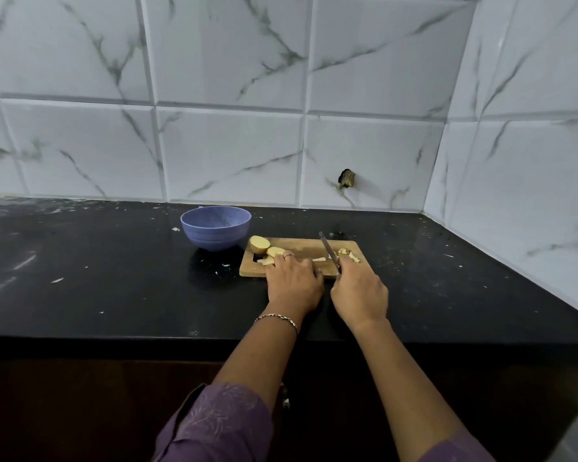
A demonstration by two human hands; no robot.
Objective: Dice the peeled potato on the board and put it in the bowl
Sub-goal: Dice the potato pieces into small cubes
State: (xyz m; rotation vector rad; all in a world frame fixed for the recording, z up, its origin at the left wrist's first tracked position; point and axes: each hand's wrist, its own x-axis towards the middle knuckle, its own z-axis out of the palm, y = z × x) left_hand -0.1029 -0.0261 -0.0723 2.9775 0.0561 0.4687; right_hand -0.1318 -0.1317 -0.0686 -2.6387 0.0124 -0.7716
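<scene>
Our right hand [359, 295] grips the knife [328, 250], blade pointing far and slightly left over the board [302, 247]. Our left hand [294, 282], curled, holds down potato slices [275, 251].

A home kitchen — marble-look tiled wall [227, 151], black stone counter [114, 278].
</scene>
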